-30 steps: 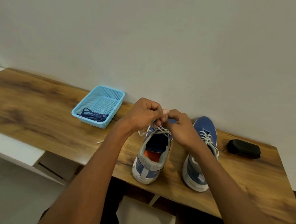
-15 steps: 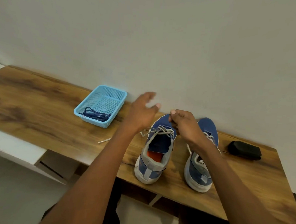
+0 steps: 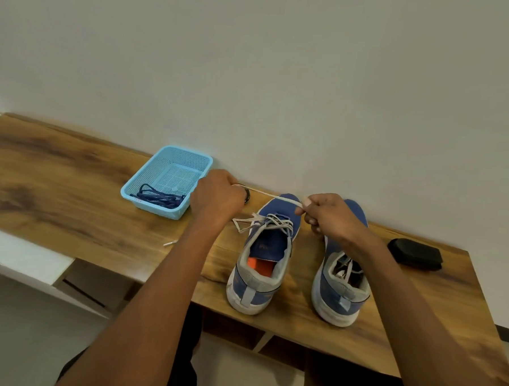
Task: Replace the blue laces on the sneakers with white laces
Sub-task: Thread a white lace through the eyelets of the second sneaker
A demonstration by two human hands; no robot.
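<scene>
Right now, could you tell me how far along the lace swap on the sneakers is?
Done: the blue laces lie in the basket, and both sneakers carry white laces. In hand: the left hand and right hand hold a stretch of white lace taut above the left sneaker. Left: tying that lace; the right sneaker has loose lace ends in its opening.

a plain home room: wooden desk (image 3: 70,189) against a bare white wall (image 3: 254,60), tiled floor below.
</scene>
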